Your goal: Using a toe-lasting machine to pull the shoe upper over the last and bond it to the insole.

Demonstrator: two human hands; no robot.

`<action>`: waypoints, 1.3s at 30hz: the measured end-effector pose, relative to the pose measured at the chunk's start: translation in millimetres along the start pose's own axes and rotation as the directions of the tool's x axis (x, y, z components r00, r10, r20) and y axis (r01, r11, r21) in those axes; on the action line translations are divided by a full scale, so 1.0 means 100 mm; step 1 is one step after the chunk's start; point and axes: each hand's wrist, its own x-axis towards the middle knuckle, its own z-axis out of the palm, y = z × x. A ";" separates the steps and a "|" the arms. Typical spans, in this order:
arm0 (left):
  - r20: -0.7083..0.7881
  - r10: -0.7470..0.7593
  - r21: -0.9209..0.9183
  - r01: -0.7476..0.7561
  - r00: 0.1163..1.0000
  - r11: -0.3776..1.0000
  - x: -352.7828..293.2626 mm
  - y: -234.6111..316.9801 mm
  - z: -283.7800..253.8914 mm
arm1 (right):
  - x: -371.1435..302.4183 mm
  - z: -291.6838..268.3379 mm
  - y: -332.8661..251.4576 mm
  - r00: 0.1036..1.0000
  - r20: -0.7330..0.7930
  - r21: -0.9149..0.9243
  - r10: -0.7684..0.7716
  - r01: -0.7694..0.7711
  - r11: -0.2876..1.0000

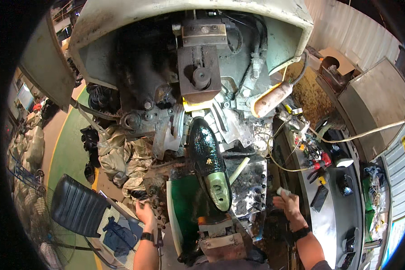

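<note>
So, far left there's a chair with a black padded back (78,204), just left of the left hand (146,213), and some dark blue cloth (120,236) is piled on its seat, a bit nearer the person than that hand. The left hand looks loosely open, fingers a little bent, and I can't see anything in it. Right of it is a dark green panel (184,209).

Then between the two hands, a bit further out, there's a shiny black shoe upper (204,144) on a pale green shoe form (218,189), toe pointing away at the big metal machine (200,76). Neither hand touches it. A whitish stick (239,170) pokes out beside it, ahead and left of the right hand (290,208).

That right hand has its fingers closed on a small white thing (283,192), too blurry to name. Right of it: a black slab (319,199) and some pliers (319,176) on the bench (325,231).
</note>
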 end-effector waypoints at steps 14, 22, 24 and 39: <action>0.551 0.625 -0.040 -0.731 0.553 0.682 -1.29 0.31 -1.12 | -1.12 -1.13 1.21 0.607 0.309 -0.281 0.732 -0.677 0.680; 0.996 0.015 -0.082 -0.821 -0.089 0.565 -1.84 0.43 -1.34 | -1.46 -1.02 1.37 0.394 0.247 -0.412 0.885 -0.784 0.464; 0.996 0.076 -0.079 -0.852 -0.046 0.517 -1.88 0.33 -1.37 | -1.60 -1.07 1.37 0.355 0.282 -0.462 0.891 -0.764 0.451; 0.904 0.342 -0.236 -0.370 0.255 0.899 -0.93 2.50 -2.65 | -1.76 -0.76 1.01 0.453 0.565 -0.382 0.689 -0.597 0.706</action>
